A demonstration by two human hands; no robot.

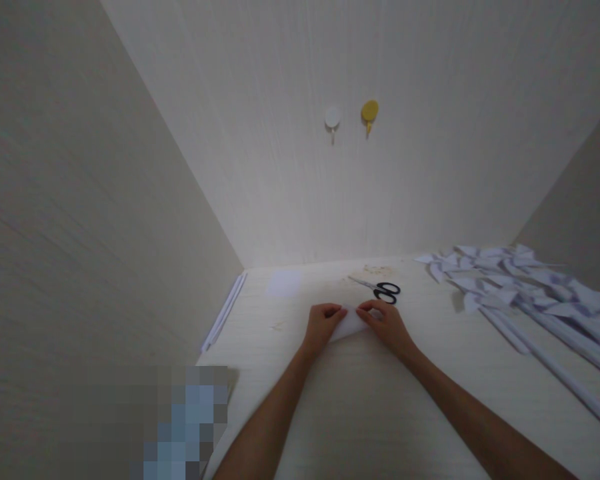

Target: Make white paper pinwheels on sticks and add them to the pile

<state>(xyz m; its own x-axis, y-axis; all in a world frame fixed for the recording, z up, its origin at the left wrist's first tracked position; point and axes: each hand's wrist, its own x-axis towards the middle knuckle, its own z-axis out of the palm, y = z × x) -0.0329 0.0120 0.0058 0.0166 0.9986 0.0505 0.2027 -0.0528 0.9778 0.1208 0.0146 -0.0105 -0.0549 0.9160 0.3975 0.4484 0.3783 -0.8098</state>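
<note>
A piece of white paper [351, 325] is held between my two hands, low over the pale table. My left hand [324, 327] pinches its upper left edge. With thumb and fingertips together, my right hand [383, 321] grips the upper right edge. Part of the paper is covered by the fingers, so its full shape cannot be made out. Just beyond my right hand lies a pair of scissors [380, 289] with black handles, the blades pointing left.
Folded paper pinwheels [485, 293] on rolled paper sticks [555, 370] are piled at right. Paper rolls [224, 312] lie along the left edge. A flat white sheet [284, 283] sits near the back wall, which bears a white hook [333, 119] and a yellow hook [369, 112].
</note>
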